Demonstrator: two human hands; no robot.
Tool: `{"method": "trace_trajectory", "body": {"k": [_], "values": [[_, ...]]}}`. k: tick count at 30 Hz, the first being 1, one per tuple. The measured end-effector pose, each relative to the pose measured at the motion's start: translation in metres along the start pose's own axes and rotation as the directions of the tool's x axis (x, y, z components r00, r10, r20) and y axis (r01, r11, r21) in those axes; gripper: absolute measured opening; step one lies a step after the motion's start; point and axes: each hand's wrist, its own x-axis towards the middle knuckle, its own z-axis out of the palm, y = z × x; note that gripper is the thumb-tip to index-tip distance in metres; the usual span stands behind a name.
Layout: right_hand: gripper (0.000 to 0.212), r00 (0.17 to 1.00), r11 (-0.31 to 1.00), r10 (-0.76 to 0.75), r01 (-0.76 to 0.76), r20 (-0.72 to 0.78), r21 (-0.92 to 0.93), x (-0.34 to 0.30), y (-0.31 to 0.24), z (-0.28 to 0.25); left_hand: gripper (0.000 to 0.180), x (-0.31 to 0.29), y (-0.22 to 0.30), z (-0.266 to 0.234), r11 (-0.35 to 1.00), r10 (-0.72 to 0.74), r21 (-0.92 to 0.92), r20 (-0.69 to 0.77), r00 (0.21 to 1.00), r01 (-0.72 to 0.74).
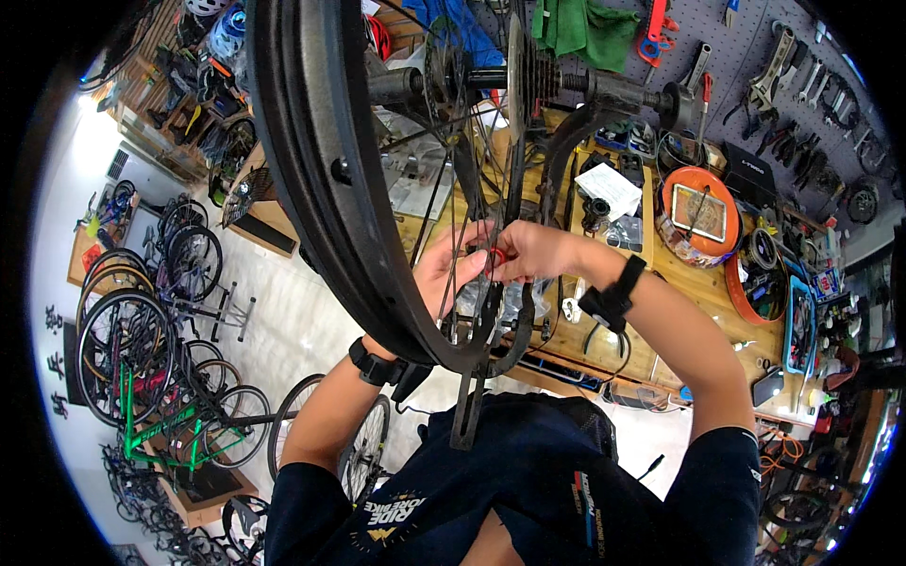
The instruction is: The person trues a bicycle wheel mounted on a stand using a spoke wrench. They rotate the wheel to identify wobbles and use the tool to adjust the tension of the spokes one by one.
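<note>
A black bicycle wheel (326,170) is mounted in a dark metal truing stand (566,141), with a cassette (540,80) on its hub. Both hands meet among the spokes on the inner side of the rim. My right hand (536,249) is closed in a pinch on a small red tool (496,257) that looks like a spoke wrench. My left hand (451,269) reaches in past the rim, fingers curled and thumb beside the red tool. Whatever its fingertips grip is hidden by spokes and the other hand.
The wooden workbench (562,340) carries an orange round container (668,212), a white paper (609,191) and a blue tray (800,325). Wrenches (774,66) hang on a pegboard. A green cloth (585,33) hangs behind the stand. Several bicycles (156,415) stand at the left.
</note>
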Motion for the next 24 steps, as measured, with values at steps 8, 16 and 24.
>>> {"method": "trace_trajectory", "body": {"k": [8, 16, 24], "values": [[0.034, 0.994, 0.996, -0.029, 0.02, -0.104, -0.083, -0.007, -0.011, 0.013, 0.05, -0.001, 0.0, -0.002, 1.0, 0.005, 0.022, 0.019, 1.0, -0.005], [0.032, 0.982, 0.981, -0.189, 0.189, -0.014, -0.044, 0.007, 0.021, 0.004, 0.049, 0.0, 0.005, 0.001, 0.998, -0.056, -0.024, 0.028, 0.998, 0.057], [0.022, 0.854, 0.824, -0.392, 0.162, -0.342, -0.542, -0.002, 0.001, 0.031, 0.046, 0.001, 0.009, 0.005, 0.997, 0.011, 0.075, 0.01, 1.0, -0.012]]}}
